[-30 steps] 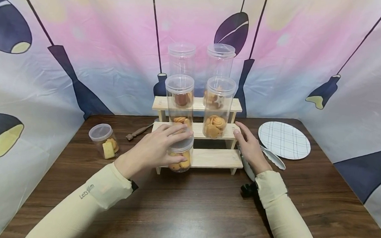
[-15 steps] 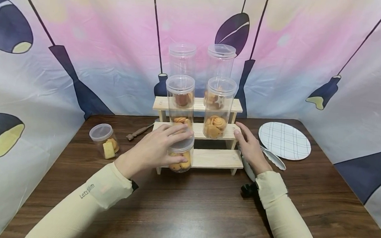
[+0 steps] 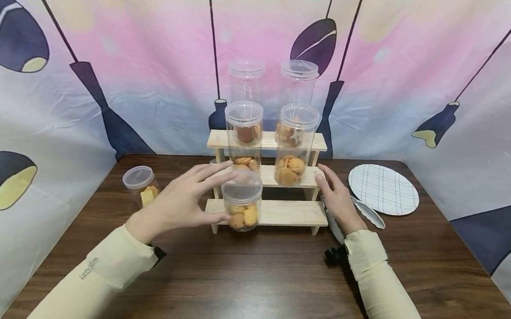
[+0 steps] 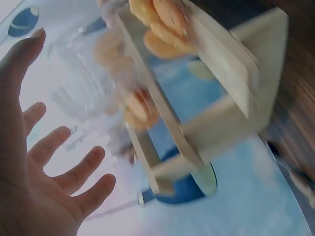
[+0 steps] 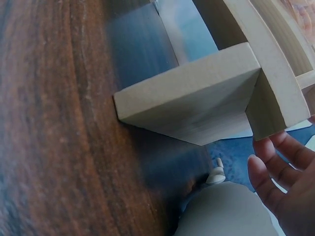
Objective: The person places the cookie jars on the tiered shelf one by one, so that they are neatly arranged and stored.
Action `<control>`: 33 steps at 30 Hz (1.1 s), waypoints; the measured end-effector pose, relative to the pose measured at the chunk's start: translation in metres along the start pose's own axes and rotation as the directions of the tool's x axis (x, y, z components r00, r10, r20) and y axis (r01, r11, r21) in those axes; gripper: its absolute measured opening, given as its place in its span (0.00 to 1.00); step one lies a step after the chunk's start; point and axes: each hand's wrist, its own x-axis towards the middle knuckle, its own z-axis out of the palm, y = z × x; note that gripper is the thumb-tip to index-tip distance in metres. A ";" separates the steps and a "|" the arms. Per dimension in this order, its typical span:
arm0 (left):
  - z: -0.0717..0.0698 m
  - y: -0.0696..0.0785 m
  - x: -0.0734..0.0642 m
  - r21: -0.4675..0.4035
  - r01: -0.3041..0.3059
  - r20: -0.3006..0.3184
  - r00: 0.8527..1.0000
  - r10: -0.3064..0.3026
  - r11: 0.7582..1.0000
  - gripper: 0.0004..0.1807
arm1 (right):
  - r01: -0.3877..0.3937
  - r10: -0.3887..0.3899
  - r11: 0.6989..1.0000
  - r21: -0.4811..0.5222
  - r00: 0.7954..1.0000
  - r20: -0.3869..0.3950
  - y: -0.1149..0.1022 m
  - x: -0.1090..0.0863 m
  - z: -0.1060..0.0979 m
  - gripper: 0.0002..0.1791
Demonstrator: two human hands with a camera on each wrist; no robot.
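My left hand [image 3: 174,205] is spread beside a short clear jar [image 3: 242,193] of cookies at the left of the lowest step of a wooden tiered stand [image 3: 294,211]. In the left wrist view, the fingers of the left hand [image 4: 44,191] are apart and hold nothing. At the stand's right end, my right hand [image 3: 339,202] touches the end of the middle step with its fingertips, as the right wrist view also shows. Two tall jars of cookies, left [image 3: 243,144] and right [image 3: 293,145], stand on the middle step. Two more tall jars stand on the top step, partly hidden.
Left on the brown table [image 3: 246,287] is another short jar [image 3: 139,178] with cookies, partly behind my left hand. On the right lie a white checked plate [image 3: 383,189] and metal tongs [image 3: 369,214], partly covered by my right hand. A printed cloth [image 3: 163,74] hangs behind.
My left hand has let go of the short jar's lid and moved left, away from it. That jar stays on the lowest step. The right hand has kept its place.
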 end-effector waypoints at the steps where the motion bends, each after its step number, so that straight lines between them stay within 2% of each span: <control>1: -0.003 -0.004 -0.004 0.005 0.012 -0.006 1.000 -0.012 1.000 0.48 | -0.001 0.001 1.000 0.002 1.000 0.002 0.000 0.000 0.000 0.36; 9: -0.022 -0.040 -0.032 0.063 0.125 -0.035 0.992 -0.123 0.990 0.50 | 0.000 0.000 1.000 -0.012 1.000 0.005 0.000 0.000 -0.001 0.36; 13: -0.032 -0.056 -0.044 0.149 0.207 -0.053 0.978 -0.201 0.967 0.50 | -0.006 0.006 1.000 -0.030 1.000 0.010 -0.001 0.000 -0.001 0.36; 16: -0.041 -0.065 -0.052 0.225 0.298 -0.043 0.954 -0.296 0.928 0.49 | -0.011 0.011 0.999 -0.036 1.000 0.004 -0.001 0.000 0.000 0.36; 19: -0.046 -0.072 -0.061 0.267 0.387 -0.015 0.918 -0.397 0.883 0.50 | -0.011 0.011 0.999 -0.036 1.000 0.002 0.000 0.000 -0.001 0.36; 21: -0.048 -0.077 -0.067 0.263 0.441 0.000 0.890 -0.456 0.859 0.50 | -0.010 0.010 0.999 -0.035 1.000 -0.003 0.000 -0.001 -0.001 0.35; 26: -0.050 -0.085 -0.079 0.213 0.526 0.013 0.841 -0.540 0.824 0.53 | 0.003 -0.003 1.000 -0.023 1.000 -0.006 0.001 0.000 0.000 0.35; 28: -0.050 -0.087 -0.081 0.188 0.539 0.012 0.835 -0.551 0.821 0.53 | 0.009 -0.009 1.000 -0.014 1.000 -0.005 0.001 0.000 0.000 0.35; 33: -0.051 -0.090 -0.085 0.137 0.546 0.023 0.832 -0.554 0.827 0.52 | 0.009 -0.009 1.000 -0.011 1.000 -0.001 0.002 0.000 0.000 0.36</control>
